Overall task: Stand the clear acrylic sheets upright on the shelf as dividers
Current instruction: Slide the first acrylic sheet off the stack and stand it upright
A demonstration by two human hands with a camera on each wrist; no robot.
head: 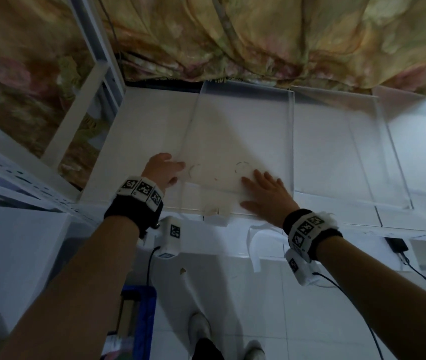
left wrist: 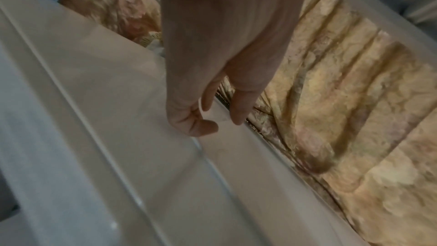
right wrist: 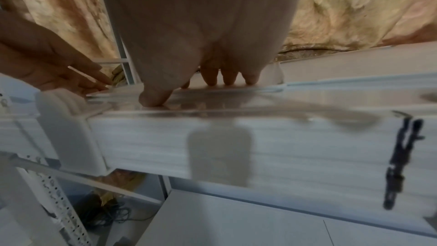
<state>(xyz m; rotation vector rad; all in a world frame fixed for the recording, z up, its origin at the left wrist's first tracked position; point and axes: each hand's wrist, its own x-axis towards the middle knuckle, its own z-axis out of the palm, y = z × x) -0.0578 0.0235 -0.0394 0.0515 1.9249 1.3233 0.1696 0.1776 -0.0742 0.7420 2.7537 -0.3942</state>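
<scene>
A clear acrylic sheet (head: 235, 141) lies nearly flat on the white shelf (head: 149, 120), its front edge at the shelf's front. My left hand (head: 163, 168) is at the sheet's left edge; in the left wrist view my left hand (left wrist: 212, 119) pinches that edge between thumb and fingers. My right hand (head: 266, 190) rests flat on the sheet's front right corner with fingers straight, and my right hand (right wrist: 201, 85) presses the acrylic sheet (right wrist: 236, 106) from above. Another clear sheet (head: 381, 157) stands upright to the right.
A flowered curtain (head: 232, 35) hangs behind the shelf. White holders (head: 257, 245) hang at the shelf's front edge. A black device (head: 396, 244) with a cable lies at the right. A perforated white rack (head: 19, 175) is at the left and a blue crate (head: 141, 320) on the floor below.
</scene>
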